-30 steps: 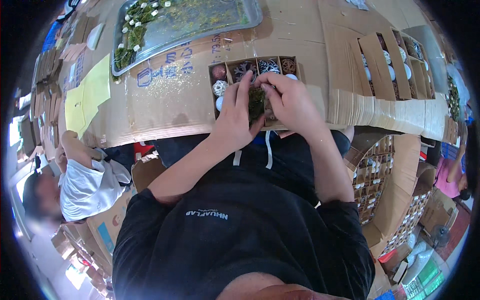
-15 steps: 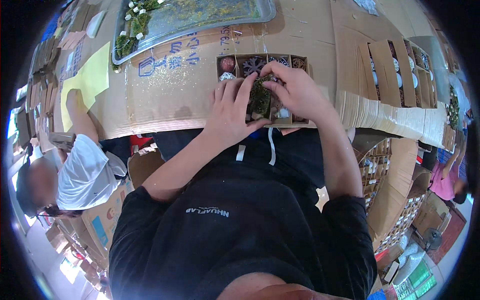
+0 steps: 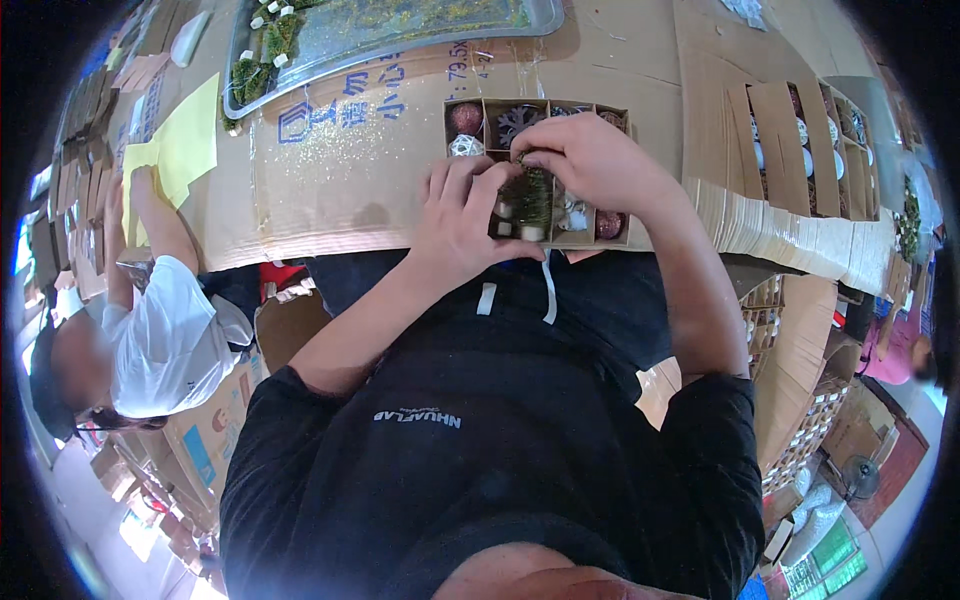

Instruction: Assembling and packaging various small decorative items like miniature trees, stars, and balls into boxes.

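A small divided cardboard box (image 3: 627,205) lies at the table's front edge, with ornaments in its compartments. Over the box, my right hand (image 3: 605,165) pinches the top of a green miniature bottle-brush tree (image 3: 527,200) with a pale base. My left hand (image 3: 462,212) curls round the tree's left side, its index fingertip against the upper part and its thumb low by the box's front edge. Around them sit a dark red glitter ball (image 3: 466,118), a white openwork ball (image 3: 466,146), a dark snowflake (image 3: 518,122) and another red ball (image 3: 608,224). My fingers hide some compartments.
A clear plastic tray (image 3: 400,48) with more miniature trees (image 3: 278,40) stands at the far left. At the right lies another divided box (image 3: 815,150) of ornaments. A person in a white top (image 3: 175,345) handles yellow paper (image 3: 185,160) at left; cartons (image 3: 800,360) stand below the table.
The tree has turned more upright, its pale base now showing toward me. The box shifts slightly right in view. At left, the co-worker's second arm reaches to the yellow paper.
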Motion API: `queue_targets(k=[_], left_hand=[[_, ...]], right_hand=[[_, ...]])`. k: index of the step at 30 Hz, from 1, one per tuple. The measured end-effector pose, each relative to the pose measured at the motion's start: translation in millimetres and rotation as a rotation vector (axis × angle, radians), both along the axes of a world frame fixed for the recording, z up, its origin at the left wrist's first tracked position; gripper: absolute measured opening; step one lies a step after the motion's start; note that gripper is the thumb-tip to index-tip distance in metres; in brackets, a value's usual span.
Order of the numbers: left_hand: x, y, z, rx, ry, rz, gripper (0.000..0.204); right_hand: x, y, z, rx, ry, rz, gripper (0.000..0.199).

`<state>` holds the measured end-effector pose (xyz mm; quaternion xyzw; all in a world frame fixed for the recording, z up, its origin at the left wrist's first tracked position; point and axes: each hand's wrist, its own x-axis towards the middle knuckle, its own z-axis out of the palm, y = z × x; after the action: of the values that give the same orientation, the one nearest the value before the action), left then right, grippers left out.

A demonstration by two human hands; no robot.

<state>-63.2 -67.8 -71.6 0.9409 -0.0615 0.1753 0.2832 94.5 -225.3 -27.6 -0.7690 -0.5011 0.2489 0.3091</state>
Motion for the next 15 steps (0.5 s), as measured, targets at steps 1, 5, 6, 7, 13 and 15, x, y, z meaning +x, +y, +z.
queue_targets(k=[1,5,6,7,13,15], left_hand=[[2.0,0.9,-1.9,0.005,-0.031,-0.019,0.088],[1.4,3.4,-6.0,0.023,-0.073,-0.067,0.071],[0.8,4.7,-7.7,0.065,-0.113,-0.094,0.07],[2.0,5.3,-7.1,0.062,-0.112,-0.098,0.07],[5.1,2.3,6.7,0.015,-0.018,-0.184,0.054],[6.0,-0.9,3.5,0.006,-0.007,-0.164,0.054]], right_hand=[[1.4,0.0,-0.8,0.024,0.014,0.003,0.018],[-9.3,13.2,-11.7,-0.111,-0.096,0.02,0.021],[-10.4,15.6,-10.2,-0.158,-0.151,0.021,0.022],[-11.5,16.0,-11.1,-0.162,-0.15,0.017,0.022],[-19.3,13.8,-23.7,-0.164,-0.307,-0.138,0.019],[-25.3,8.6,-26.3,-0.122,-0.368,-0.215,0.019]])
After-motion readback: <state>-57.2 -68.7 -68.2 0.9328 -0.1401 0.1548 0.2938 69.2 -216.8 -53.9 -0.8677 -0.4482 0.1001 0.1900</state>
